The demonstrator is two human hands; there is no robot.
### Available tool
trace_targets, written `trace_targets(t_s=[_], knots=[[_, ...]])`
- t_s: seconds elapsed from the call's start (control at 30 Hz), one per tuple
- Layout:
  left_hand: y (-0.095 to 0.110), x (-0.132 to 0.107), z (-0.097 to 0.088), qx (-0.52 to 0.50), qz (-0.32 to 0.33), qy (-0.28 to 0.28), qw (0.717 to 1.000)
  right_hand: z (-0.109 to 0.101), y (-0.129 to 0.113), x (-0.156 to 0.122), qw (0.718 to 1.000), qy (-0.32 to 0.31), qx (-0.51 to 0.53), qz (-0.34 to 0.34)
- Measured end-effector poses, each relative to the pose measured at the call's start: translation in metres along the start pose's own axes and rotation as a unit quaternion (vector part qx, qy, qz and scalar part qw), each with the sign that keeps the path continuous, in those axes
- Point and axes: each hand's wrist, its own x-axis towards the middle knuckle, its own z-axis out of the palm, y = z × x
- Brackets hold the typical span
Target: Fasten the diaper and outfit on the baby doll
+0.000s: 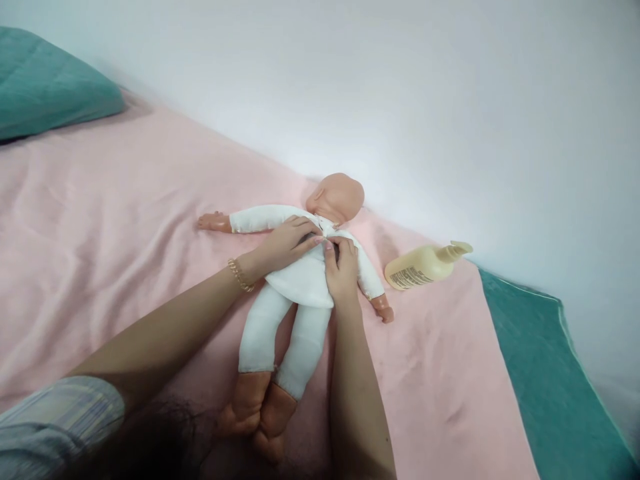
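A baby doll with a white cloth body lies stretched out on a pink sheet, the smooth back of its head turned up. My left hand rests on the upper torso from the left. Its thumb and forefinger close together at the middle of the cloth. From the right, my right hand meets it there, thumb and bent forefinger also pinched at the cloth. A small raised fold shows between the fingertips. The doll's arms spread out to both sides, and its bare feet point toward me.
To the doll's right a pale yellow pump bottle lies tilted by the wall. The pink sheet is wrinkled at left. A green pillow sits at the far left, and green cloth shows at right.
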Motion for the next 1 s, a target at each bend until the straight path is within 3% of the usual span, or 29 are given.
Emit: trace_targets(t_s=[0.2,0.57,0.77,1.0], knots=[[0.003,-0.0042,0.0028,0.037,0.051,0.067,0.996,-0.0007,-0.0045,-0.003,0.999,0.032,0.018,-0.035],[-0.0007,-0.0016,0.0037,0.047,-0.004,0.026,0.999,-0.0007,0.0006,-0.0006,1.0,-0.015,-0.001,-0.014],[-0.0013,-0.0025,0.0037,0.041,0.007,0.027,0.999,-0.0011,-0.0021,-0.0018,0.999,0.004,0.011,-0.037],[-0.0009,-0.0021,0.0031,0.042,-0.003,0.018,0.999,-0.002,-0.002,-0.0017,0.999,-0.026,-0.006,-0.023]])
